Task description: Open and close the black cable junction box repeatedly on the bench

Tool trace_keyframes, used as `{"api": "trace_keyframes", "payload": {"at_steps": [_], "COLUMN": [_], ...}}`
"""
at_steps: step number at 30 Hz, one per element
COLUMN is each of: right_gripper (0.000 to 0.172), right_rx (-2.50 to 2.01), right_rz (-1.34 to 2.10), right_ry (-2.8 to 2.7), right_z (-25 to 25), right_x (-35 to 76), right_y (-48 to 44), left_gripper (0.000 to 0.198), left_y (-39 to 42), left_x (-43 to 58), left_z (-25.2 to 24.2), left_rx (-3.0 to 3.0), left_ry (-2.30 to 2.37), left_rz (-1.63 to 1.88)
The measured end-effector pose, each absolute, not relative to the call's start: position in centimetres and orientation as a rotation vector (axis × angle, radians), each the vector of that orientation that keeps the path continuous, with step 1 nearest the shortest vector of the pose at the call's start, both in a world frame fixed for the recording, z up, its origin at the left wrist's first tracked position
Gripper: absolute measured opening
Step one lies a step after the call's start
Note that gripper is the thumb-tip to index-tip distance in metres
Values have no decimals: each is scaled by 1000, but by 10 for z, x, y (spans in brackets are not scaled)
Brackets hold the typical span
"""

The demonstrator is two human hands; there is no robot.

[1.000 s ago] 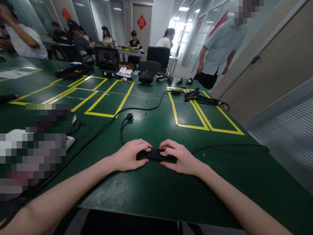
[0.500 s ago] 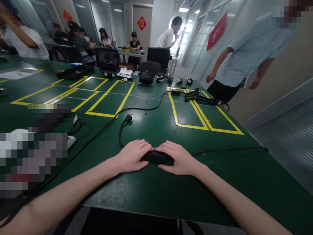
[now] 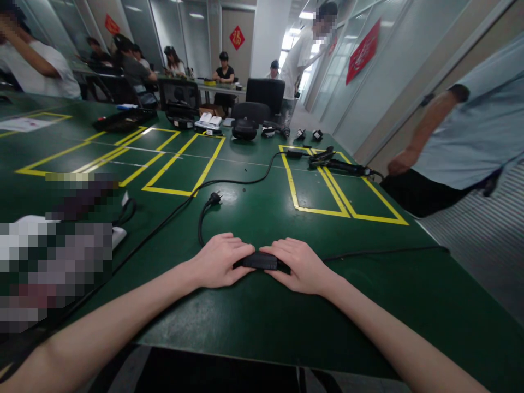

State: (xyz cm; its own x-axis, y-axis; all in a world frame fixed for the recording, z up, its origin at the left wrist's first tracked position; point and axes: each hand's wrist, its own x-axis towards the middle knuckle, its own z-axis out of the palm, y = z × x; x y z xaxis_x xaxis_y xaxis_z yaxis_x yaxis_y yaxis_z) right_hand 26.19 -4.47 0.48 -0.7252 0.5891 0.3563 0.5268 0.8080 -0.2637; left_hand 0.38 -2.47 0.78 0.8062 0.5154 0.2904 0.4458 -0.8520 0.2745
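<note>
A black power adapter [image 3: 260, 261] lies level between my hands, low over or on the green table [image 3: 262, 322]; I cannot tell whether it touches the top. Its left end is gripped by my left hand [image 3: 225, 261], fingers over the top and thumb at the near side. On the other end my right hand [image 3: 298, 265] is closed the same way. Beyond my left hand, a short cord curves up to a black mains plug [image 3: 215, 198] with its prongs pointing right. From behind my right hand a thin black cable [image 3: 385, 251] runs to the table's right edge.
Another black cable [image 3: 164, 221] crosses the table from lower left to a small black box [image 3: 295, 154]. A black jointed device [image 3: 339, 165] lies over the yellow tape frames at right. A person [image 3: 466, 131] stands beside the right edge. Blurred-out items lie at left.
The adapter has tilted slightly in my hands, showing more of its ribbed top. The person at right has come closer along the table edge; another person behind has moved right.
</note>
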Motion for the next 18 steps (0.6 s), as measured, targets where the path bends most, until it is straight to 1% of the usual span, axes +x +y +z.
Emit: {"api": "trace_keyframes", "payload": {"at_steps": [3, 5, 10, 14, 18], "right_gripper": [33, 31, 28, 33, 29], "right_rx": [-815, -824, -833, -791, -785], "right_rz": [152, 159, 147, 139, 130], "right_ry": [-2556, -2554, -2564, -2556, -2550], "right_z": [4, 4, 4, 4, 4], "right_x": [262, 262, 263, 263, 263], "right_y": [-45, -45, -44, -43, -43], "left_gripper": [22, 24, 38, 36, 39], "left_y": [-25, -25, -24, -24, -24], "left_x": [4, 5, 5, 5, 6], "left_z": [8, 8, 6, 5, 6], "left_rx": [2801, 2811, 2854, 2850, 2819], "left_ry": [753, 781, 760, 697, 719], "left_rz": [535, 544, 595, 588, 614]}}
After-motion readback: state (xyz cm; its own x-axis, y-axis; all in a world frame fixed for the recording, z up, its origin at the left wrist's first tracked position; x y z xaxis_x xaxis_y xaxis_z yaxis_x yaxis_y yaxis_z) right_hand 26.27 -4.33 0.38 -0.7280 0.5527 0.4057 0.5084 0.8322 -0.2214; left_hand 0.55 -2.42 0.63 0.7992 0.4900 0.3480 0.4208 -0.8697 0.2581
